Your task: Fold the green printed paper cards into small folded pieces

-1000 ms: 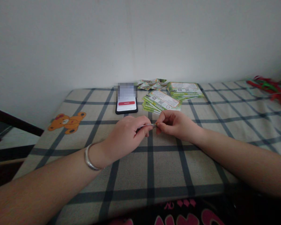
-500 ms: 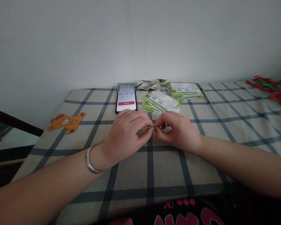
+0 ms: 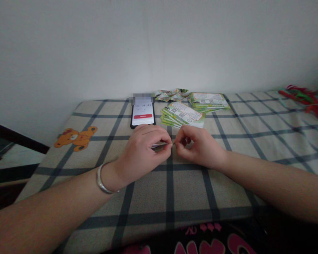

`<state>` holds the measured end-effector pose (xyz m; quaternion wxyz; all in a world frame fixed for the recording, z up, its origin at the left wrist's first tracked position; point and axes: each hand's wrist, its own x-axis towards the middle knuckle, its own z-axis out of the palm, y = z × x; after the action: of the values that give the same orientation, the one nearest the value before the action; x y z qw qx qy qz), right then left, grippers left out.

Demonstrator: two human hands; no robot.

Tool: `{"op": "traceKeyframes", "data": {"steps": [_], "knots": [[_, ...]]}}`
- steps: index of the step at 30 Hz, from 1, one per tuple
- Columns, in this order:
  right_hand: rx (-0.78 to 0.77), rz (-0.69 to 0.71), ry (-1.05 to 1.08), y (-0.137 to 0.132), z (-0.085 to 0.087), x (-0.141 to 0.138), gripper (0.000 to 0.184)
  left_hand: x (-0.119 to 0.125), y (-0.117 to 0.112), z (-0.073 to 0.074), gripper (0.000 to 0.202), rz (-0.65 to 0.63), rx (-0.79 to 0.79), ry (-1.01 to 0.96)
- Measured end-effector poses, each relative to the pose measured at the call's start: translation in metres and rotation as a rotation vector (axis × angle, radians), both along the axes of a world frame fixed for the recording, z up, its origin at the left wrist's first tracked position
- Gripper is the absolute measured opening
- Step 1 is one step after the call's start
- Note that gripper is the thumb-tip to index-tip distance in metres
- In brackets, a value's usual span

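Between left grip (image 3: 145, 150) and right grip (image 3: 201, 148), thin flat item (image 3: 159, 145), pinched by both.

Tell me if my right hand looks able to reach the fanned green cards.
Likely yes: the fanned green cards lie just beyond the right hand, with nothing seen between. But it seems to pinch the thin item in the left hand, so may need to let go first.

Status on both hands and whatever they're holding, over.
Left hand and right hand pinching. Thin piece between them, mostly hidden. Phone and green-and-white cards just beyond.
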<state>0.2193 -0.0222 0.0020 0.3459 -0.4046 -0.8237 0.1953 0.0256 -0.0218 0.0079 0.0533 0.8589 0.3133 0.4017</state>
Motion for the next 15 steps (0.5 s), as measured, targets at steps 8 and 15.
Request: {"op": "traceKeyframes", "data": {"steps": [8,15], "knots": [[-0.239,0.060,0.196,0.0040,-0.0025,-0.0014,0.002,0.0007,0.0001,0.0010,0.010,-0.011,-0.150,-0.039],[-0.316,0.110,0.265,0.0068,-0.0044,-0.0015,0.004,-0.0001,0.0009,0.0037,0.009,-0.027,-0.210,-0.055]]}}
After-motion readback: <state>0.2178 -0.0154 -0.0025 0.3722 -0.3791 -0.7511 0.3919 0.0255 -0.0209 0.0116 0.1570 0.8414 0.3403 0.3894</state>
